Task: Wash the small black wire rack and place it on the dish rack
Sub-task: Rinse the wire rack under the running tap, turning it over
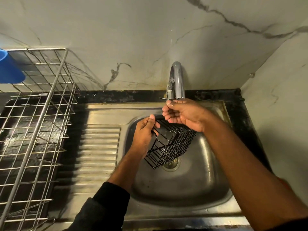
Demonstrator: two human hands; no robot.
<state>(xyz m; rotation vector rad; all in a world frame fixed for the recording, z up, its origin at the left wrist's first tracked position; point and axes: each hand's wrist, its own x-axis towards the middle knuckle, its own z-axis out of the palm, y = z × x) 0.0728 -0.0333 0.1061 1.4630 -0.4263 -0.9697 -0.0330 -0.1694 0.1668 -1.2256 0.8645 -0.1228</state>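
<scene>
At the far left I see a blue cup sitting at the upper edge of the steel dish rack, which stands on the dark counter beside the sink. Next comes the ribbed draining board, part of the same steel unit as the sink basin.

My left hand comes in over the draining board from a black sleeve. Its fingers are curled round the left end of the small black wire rack, thumb lying on top of the upper rim, so that hand is clamped on the rack. The rack hangs tilted above the basin, over the drain, its lower corner pointing down toward the drain; I cannot tell whether it touches the basin floor.

My right hand is at the rack's upper right end, directly under the faucet spout. Its fingers are bent inward and look wet, resting against the top wires, though I cannot tell for sure whether they actually pinch a wire. The right forearm is bare and runs off to the lower right. Behind everything is a veined marble wall.
</scene>
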